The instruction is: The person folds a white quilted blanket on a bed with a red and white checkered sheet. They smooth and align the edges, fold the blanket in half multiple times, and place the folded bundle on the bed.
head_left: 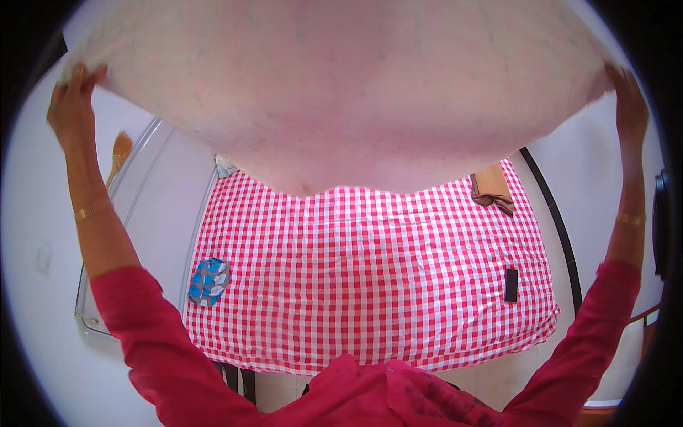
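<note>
Hanging between the left hand (73, 103) and right hand (630, 101), a big pale-pink fabric sheet (341, 92) is pinched at its edges by both; some red-and-white checked cloth (356, 277) is spread below them.

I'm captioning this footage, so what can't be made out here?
Head view, pale cloth: upper part cut off by the top edge; faint pattern blurred.
Head view, red-and-white checked cloth: far end hidden behind the pale cloth.
Head view, black object at far right: outer side lost in the dark lens rim.
</note>
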### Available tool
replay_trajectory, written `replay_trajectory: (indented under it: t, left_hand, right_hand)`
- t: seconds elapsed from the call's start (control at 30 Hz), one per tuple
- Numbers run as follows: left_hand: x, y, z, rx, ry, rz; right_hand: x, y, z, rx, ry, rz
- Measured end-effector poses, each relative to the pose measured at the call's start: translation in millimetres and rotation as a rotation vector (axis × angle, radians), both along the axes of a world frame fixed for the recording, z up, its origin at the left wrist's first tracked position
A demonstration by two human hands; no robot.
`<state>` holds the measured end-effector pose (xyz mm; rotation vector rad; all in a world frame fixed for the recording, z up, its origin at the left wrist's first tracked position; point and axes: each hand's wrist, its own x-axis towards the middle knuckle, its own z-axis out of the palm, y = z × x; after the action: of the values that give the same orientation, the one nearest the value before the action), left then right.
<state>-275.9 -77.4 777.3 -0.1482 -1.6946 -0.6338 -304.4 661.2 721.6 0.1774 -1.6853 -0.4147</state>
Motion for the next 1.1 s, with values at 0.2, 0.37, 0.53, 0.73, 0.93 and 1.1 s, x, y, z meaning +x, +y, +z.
replay_trajectory:
  t: [0.2, 0.37, 0.53, 0.73, 0.93, 1.1]
  left_hand:
    - [106, -17, -211, 0.208, -0.118, -0.276]
    - [250, -3, -328, 0.172, -0.416, 0.238]
    - [309, 5, -415, 0.496, -0.779, -0.059]
    - [328, 7, -494, 0.913, -1.09, -0.396]
    - [264, 10, -507, 0.831, -1.226, -0.372]
    - [139, 11, -501, 0.656, -1.221, -0.302]
  right_hand:
    - [171, 3, -171, -0.179, -0.369, -0.226]
    - [264, -87, -232, -0.525, -0.795, 0.507]
    - [305, -105, -284, -0.696, -1.186, 0.455]
    - [322, -70, -401, -0.785, -1.465, 0.382]
    - [274, -59, -435, -0.743, -1.571, 0.38]
    - [170, -39, -449, -0.882, -1.523, 0.459]
